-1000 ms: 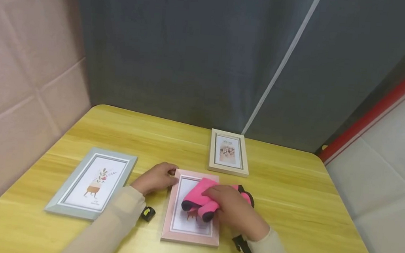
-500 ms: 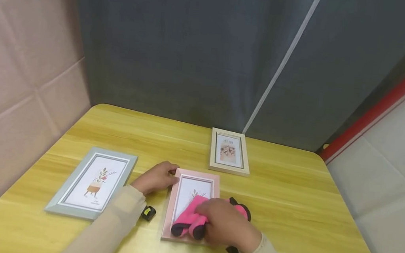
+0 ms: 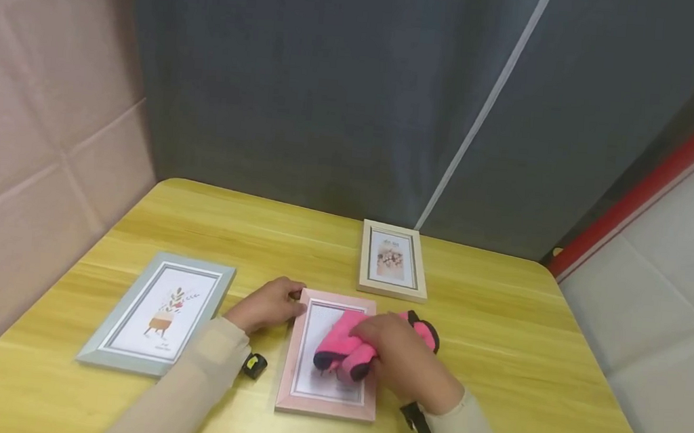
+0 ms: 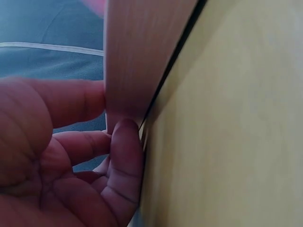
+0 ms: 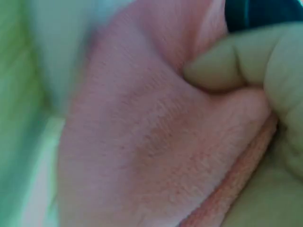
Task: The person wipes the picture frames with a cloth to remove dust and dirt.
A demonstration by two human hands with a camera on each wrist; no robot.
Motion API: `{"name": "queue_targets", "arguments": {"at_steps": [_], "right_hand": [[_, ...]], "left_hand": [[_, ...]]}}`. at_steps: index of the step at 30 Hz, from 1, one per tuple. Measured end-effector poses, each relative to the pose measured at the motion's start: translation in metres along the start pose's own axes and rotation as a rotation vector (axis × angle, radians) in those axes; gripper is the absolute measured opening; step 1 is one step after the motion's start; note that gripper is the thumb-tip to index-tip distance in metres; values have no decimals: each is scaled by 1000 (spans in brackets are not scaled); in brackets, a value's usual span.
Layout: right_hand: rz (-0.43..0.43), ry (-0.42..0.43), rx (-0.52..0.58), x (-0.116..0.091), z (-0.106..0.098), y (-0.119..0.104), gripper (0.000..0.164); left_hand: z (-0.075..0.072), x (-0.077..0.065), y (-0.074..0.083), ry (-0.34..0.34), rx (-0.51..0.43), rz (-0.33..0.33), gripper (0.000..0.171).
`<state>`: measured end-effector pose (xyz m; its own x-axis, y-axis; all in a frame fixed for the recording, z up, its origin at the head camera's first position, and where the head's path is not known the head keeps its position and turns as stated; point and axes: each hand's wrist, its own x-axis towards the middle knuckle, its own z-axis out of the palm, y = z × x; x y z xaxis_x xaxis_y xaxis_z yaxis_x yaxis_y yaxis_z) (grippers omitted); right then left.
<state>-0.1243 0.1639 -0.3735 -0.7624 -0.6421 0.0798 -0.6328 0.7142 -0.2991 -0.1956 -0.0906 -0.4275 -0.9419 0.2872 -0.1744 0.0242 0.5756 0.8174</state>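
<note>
A pink picture frame (image 3: 294,382) lies face up on the table, with a white sheet and a drawing behind its pane. My left hand (image 3: 269,301) holds its far left corner; in the left wrist view the thumb and fingers pinch the frame's side (image 4: 137,56). Bunched in my right hand (image 3: 408,360) is a pink cloth (image 3: 337,341) with black edging, lying over the right middle of the pane and covering most of the drawing. The right wrist view shows the thumb pressed into a fold of the fuzzy cloth (image 5: 142,123).
To the left lies a light blue-green picture frame (image 3: 99,333) with a plant drawing. A smaller cream frame (image 3: 391,292) lies farther back, near the table's (image 3: 508,351) far edge. A dark grey curtain (image 3: 332,93) hangs behind the table.
My right hand swept the cloth down toward the pane's near left corner, then back up and right to about where it was. The left hand and all frames stayed put.
</note>
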Motion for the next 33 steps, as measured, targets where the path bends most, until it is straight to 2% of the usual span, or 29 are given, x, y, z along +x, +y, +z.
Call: {"name": "queue_targets", "arguments": {"at_steps": [4, 6, 8, 11, 13, 16, 19, 22, 25, 29, 33], "right_hand": [[-132, -145, 42, -10, -8, -25, 31], [-142, -203, 37, -12, -6, -34, 35], [-116, -227, 5, -12, -3, -38, 36], [-71, -179, -47, -10, 4, -32, 32], [-29, -137, -63, -6, 8, -22, 31], [58, -75, -60, 1, 15, -5, 44], [147, -28, -47, 6, 21, 7, 47], [163, 4, -49, 9, 22, 11, 51], [112, 10, -60, 5, 16, 8, 49], [-17, -30, -74, -4, 1, -6, 46], [-102, -154, -69, -13, -7, -30, 37]], "left_hand": [[-1, -1, 2, -9, -32, 6, 26], [-1, -2, 2, -14, -44, 15, 13], [-2, -2, 3, -15, -47, 22, 8], [-2, -2, 3, -10, -29, 28, 12], [-2, -2, 2, -5, -16, 22, 23], [-2, -2, 2, 1, 1, 11, 33], [-2, -1, 2, 4, 10, -3, 39], [-2, -1, 2, 6, 15, -8, 38], [-1, -1, 2, 7, 6, -9, 35], [-1, -2, 1, 3, -3, -3, 32], [-1, -2, 2, -3, -20, -3, 33]]}}
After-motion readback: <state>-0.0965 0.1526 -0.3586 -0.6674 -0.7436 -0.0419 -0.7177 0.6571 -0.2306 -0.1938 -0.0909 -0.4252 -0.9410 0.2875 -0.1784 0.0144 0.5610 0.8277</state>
